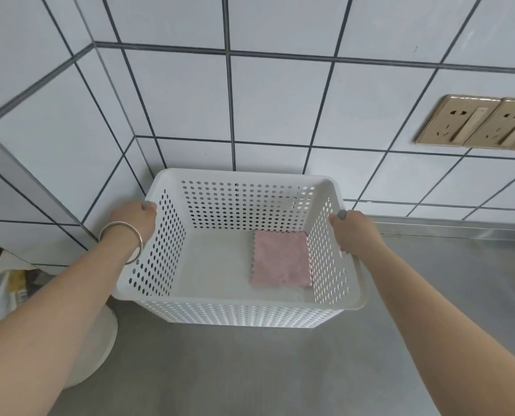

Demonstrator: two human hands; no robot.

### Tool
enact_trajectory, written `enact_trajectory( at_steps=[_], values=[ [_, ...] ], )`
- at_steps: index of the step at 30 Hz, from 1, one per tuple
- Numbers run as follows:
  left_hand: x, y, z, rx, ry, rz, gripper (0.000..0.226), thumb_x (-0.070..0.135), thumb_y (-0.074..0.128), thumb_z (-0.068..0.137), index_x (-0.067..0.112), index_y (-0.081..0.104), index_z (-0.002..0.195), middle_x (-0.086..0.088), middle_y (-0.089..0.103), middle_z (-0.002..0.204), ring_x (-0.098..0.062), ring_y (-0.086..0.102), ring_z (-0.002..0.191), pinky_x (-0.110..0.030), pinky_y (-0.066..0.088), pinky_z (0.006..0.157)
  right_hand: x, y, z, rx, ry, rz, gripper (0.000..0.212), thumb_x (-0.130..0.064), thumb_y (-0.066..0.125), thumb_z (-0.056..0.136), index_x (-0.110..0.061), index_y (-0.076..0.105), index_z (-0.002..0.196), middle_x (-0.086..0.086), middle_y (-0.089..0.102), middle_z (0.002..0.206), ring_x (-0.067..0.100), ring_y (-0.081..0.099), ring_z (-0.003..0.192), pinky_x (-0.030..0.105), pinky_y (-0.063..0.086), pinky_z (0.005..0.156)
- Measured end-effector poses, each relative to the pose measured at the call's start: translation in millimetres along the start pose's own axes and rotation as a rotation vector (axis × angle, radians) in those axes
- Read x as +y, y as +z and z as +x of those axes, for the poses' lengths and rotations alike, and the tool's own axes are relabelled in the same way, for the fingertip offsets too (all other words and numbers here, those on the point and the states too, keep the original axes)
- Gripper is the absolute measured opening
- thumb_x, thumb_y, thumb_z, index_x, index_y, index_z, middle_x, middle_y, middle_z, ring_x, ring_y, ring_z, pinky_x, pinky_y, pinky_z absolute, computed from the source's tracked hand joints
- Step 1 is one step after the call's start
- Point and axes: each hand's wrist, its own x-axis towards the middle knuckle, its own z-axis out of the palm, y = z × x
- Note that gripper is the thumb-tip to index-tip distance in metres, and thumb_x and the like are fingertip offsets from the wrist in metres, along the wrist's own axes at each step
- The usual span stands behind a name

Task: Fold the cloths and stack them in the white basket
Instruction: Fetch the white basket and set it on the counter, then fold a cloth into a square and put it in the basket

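A white perforated basket (pixel 238 313) stands on the grey steel counter, close to the tiled wall corner. A folded pink cloth (pixel 280 258) lies flat on the basket floor, against its right wall. My left hand (pixel 136 219) grips the left rim, thumb over the top edge, a silver bangle on the wrist. On the opposite side, my right hand (pixel 355 232) grips the right rim in the same way. No other cloth shows.
A round white object (pixel 100 349) sits at the counter's left edge, partly under my left arm. Gold wall sockets (pixel 475 123) are on the tiled wall at right. Cluttered items (pixel 4 289) lie below at far left. The steel counter (pixel 280 370) stretches in front and to the right.
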Motion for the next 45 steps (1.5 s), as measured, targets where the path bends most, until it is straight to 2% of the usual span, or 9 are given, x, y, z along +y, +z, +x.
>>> enact_trajectory(
  at_steps=[8,12,15,17,21,27,31,39,45],
  values=[
    [7,1,-6,0.061,0.04,0.123,0.041,0.023,0.025,0.098,-0.002,0.057,0.092,-0.015,0.051,0.068,-0.031,0.054,0.068,-0.036,0.041,0.063,0,6,4,0.074,0.005,0.019,0.032,-0.023,0.036,0.094,-0.009,0.045,0.067,0.008,0.052,0.073,0.028,0.048,0.073,0.029,0.035,0.062],
    [22,-10,-36,0.112,0.085,0.312,0.048,0.038,0.039,0.095,0.001,0.04,0.125,-0.022,0.052,0.115,-0.037,0.054,0.095,-0.039,0.046,0.072,-6,-1,-5,0.107,0.058,0.01,0.046,-0.043,0.031,0.096,-0.006,0.048,0.117,0.012,0.056,0.113,0.029,0.052,0.094,0.035,0.039,0.076],
    [45,-19,-68,0.272,0.333,0.413,0.062,0.041,0.05,0.089,0.007,0.032,0.138,-0.02,0.036,0.138,-0.04,0.037,0.122,-0.048,0.042,0.09,2,-17,-28,0.267,-0.095,0.052,0.048,-0.045,0.036,0.094,-0.014,0.042,0.13,0.006,0.047,0.128,0.025,0.042,0.119,0.036,0.036,0.089],
    [72,-22,-95,0.375,0.561,0.306,0.059,0.035,0.057,0.086,0.006,0.04,0.135,-0.021,0.041,0.137,-0.041,0.035,0.125,-0.051,0.039,0.096,12,-28,-52,0.352,-0.242,0.094,0.038,-0.037,0.043,0.094,-0.015,0.047,0.125,0.003,0.05,0.12,0.021,0.043,0.114,0.03,0.034,0.08],
    [149,7,-175,0.439,1.058,0.104,0.041,0.031,0.049,0.081,0.006,0.058,0.112,-0.017,0.06,0.11,-0.039,0.055,0.1,-0.046,0.05,0.076,66,-42,-104,0.432,-0.371,0.103,0.025,-0.025,0.052,0.091,-0.013,0.057,0.113,0.0,0.057,0.102,0.019,0.052,0.097,0.029,0.039,0.07],
    [236,121,-283,0.024,1.405,-0.037,0.033,0.037,0.041,0.08,0.019,0.065,0.093,-0.001,0.066,0.083,-0.028,0.066,0.069,-0.034,0.055,0.054,191,-63,-157,0.44,-0.134,0.061,0.049,-0.045,0.028,0.078,-0.018,0.063,0.101,-0.002,0.062,0.09,0.019,0.058,0.09,0.033,0.048,0.072],
    [278,204,-354,-0.22,1.517,0.078,0.033,0.039,0.039,0.075,0.023,0.066,0.083,0.004,0.065,0.073,-0.023,0.066,0.059,-0.028,0.049,0.043,292,-86,-183,0.477,0.067,0.044,0.022,-0.026,0.049,0.089,-0.016,0.063,0.102,0.001,0.063,0.096,0.02,0.057,0.095,0.032,0.044,0.075],
    [340,331,-465,-0.536,1.483,0.316,0.032,0.041,0.037,0.089,0.028,0.056,0.112,0.004,0.059,0.111,-0.025,0.061,0.099,-0.032,0.047,0.076,465,-108,-199,0.394,0.388,0.039,0.021,-0.022,0.047,0.09,-0.019,0.064,0.103,-0.002,0.061,0.104,0.017,0.057,0.098,0.027,0.044,0.074],
    [392,399,-507,-0.583,1.399,0.284,0.025,0.029,0.045,0.091,0.025,0.057,0.113,0.005,0.056,0.117,-0.019,0.055,0.107,-0.028,0.042,0.077,544,-144,-176,0.476,0.354,-0.048,0.031,-0.005,0.065,0.075,-0.015,0.066,0.104,0.002,0.06,0.102,0.024,0.057,0.099,0.033,0.052,0.071]
  ],
)
